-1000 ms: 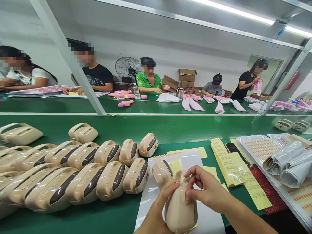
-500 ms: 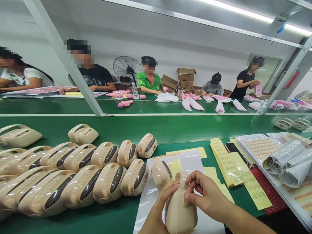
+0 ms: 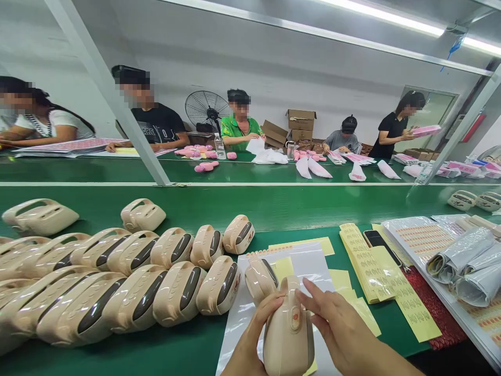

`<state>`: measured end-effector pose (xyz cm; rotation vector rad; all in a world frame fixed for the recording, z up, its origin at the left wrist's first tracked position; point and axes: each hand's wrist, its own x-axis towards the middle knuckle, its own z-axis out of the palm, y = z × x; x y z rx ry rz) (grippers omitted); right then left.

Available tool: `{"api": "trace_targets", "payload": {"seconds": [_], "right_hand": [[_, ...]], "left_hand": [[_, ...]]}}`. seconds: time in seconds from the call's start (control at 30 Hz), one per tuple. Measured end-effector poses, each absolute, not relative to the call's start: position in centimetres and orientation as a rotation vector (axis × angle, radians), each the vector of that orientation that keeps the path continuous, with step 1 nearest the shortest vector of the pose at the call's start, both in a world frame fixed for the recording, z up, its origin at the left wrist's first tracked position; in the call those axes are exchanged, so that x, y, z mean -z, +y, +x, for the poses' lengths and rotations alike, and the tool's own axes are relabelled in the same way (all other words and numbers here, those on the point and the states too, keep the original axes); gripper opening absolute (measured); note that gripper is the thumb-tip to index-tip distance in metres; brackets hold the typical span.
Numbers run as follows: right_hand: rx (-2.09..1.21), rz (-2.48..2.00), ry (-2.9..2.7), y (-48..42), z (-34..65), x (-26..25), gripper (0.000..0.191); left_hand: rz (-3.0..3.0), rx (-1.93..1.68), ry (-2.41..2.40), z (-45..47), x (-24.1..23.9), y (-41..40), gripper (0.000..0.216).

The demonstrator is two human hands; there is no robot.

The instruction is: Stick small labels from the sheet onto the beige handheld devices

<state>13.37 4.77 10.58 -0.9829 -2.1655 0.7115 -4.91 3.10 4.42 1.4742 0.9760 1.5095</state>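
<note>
A beige plastic device with a carry handle and a dark side window (image 3: 287, 342) stands at the bottom middle, gripped around its left side by my left hand (image 3: 254, 334). On its end, just below the handle, is a small orange-red sticker (image 3: 295, 317). My right hand (image 3: 340, 324) is beside it on the right, fingers stretched out and apart, fingertips close to the handle; whether they touch it I cannot tell. Just behind stands another beige device (image 3: 259, 279). White sheets (image 3: 309, 261) lie beneath, with an orange sticker strip along the top edge.
Rows of similar beige devices (image 3: 136, 292) fill the left side of the green table. To the right are yellow label sheets (image 3: 364, 266), a phone (image 3: 381, 246), and rolled plastic-covered sheets (image 3: 477, 266). A metal frame post (image 3: 113, 104) rises at left. Several co-workers sit or stand across the belt.
My right hand has opened and drawn away from the end of the device, where the orange-red sticker now shows. My left hand keeps its hold. The view has shifted slightly.
</note>
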Motion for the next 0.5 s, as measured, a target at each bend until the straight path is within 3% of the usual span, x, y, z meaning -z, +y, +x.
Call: {"api": "trace_targets", "payload": {"seconds": [0.27, 0.5], "right_hand": [[-1.348, -0.799, -1.979, 7.6, 12.7, -11.1, 0.059], [-1.48, -0.731, -1.714, 8.3, 11.3, -9.3, 0.037]], "left_hand": [[1.49, -1.467, 0.913, -4.9, -4.1, 2.9, 0.082], [1.498, -1.367, 0.839, -5.5, -4.2, 3.1, 0.075]]}}
